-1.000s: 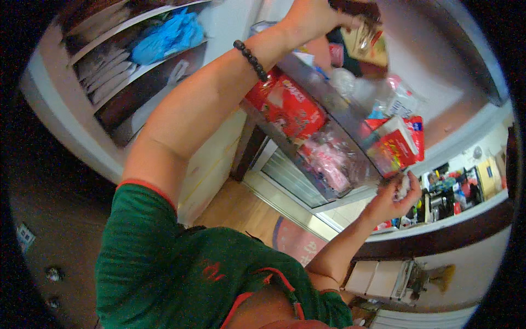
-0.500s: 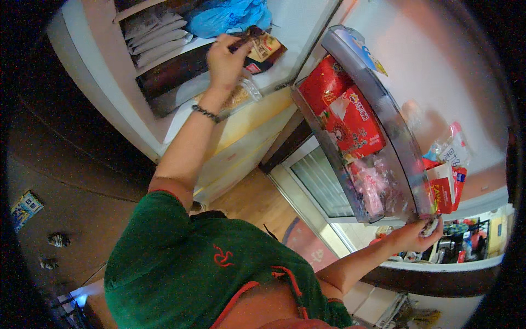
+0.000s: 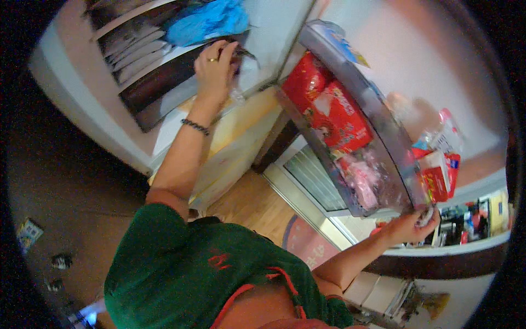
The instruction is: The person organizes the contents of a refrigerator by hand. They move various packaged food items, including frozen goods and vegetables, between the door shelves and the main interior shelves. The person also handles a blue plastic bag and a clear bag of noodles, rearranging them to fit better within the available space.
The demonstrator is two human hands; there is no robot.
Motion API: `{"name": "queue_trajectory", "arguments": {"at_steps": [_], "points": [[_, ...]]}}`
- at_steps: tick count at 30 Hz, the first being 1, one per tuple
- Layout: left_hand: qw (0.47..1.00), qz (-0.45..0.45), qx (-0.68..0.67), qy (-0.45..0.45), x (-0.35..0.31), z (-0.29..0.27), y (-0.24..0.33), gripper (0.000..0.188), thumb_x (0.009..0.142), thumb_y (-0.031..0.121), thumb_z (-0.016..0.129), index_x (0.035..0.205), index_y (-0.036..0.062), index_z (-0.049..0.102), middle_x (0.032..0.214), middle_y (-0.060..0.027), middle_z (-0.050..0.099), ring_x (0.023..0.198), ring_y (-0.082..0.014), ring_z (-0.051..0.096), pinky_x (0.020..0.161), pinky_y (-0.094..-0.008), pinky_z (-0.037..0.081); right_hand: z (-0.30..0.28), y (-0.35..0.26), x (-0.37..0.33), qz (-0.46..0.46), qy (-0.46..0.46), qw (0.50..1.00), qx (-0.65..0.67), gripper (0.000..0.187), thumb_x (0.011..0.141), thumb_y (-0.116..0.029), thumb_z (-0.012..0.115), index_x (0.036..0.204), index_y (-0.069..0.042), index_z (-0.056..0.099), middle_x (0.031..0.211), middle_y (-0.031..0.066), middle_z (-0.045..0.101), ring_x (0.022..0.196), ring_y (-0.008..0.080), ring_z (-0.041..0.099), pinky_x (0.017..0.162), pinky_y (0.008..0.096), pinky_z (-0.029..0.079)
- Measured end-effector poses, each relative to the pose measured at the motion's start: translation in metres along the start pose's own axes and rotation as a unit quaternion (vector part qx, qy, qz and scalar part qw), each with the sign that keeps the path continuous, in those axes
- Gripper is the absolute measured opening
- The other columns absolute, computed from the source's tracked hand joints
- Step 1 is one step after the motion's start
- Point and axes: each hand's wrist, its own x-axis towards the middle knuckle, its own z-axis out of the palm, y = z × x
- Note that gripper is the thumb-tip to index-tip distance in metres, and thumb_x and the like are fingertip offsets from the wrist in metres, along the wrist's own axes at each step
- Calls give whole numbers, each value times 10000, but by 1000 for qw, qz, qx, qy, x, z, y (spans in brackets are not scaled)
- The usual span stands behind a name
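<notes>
In the upper left, my left hand [image 3: 213, 71] reaches into the open fridge, its fingers closed on a dark package [image 3: 241, 52] that is mostly hidden behind them. It is beside a blue plastic bag [image 3: 208, 23] and above a dark drawer front [image 3: 159, 77]. At the lower right, my right hand [image 3: 413, 226] is closed round a small pale, shiny thing [image 3: 425, 217] by the end of the door shelf; its kind is not clear. Red packages [image 3: 342, 118] and a pink plastic-wrapped item [image 3: 361, 178] fill the clear door bin [image 3: 383, 115].
Several grey flat packs [image 3: 134, 46] lie stacked on a fridge shelf. Further red and white packets [image 3: 438, 175] stand along the door. Below are a wooden floor [image 3: 246, 197], a pink mat [image 3: 307, 241] and a sliding glass door [image 3: 318, 175].
The dark package in my left hand has turned, so its yellow label no longer shows. The view has shifted, moving the fridge and door slightly left. My right hand keeps its grip.
</notes>
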Motion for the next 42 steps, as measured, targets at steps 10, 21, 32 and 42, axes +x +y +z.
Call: {"name": "queue_trajectory", "arguments": {"at_steps": [10,21,32,42], "points": [[893,223,-388,52,84,-73,131,354,777,108,693,1116,55,605,1095,-126,626,988,-256,604,852,-319,479,-5,14,7,-45,-27,998,-20,232,759,43,591,986,-3,578,940,95,562,873,212,531,828,320,432],[656,201,-554,-472,151,-63,309,565,752,305,758,1136,-47,541,939,-126,640,824,-163,608,741,-278,500,-36,-38,26,-29,-114,993,-3,578,706,-78,782,1229,-31,541,930,98,566,817,113,523,688,230,451],[518,307,-586,-542,120,-95,313,772,674,122,796,1300,-24,368,1197,-141,556,1082,-182,530,961,-321,415,-27,-67,69,-75,-271,955,-90,474,707,-132,763,1132,-34,575,1031,137,609,904,241,601,791,338,476],[678,193,-645,-294,87,-82,319,647,674,38,778,1227,-9,446,1135,-144,604,1023,-195,590,903,-315,468,3,-89,85,-105,-268,957,24,353,749,21,695,1084,-43,602,961,39,611,869,112,561,797,249,458]]}}
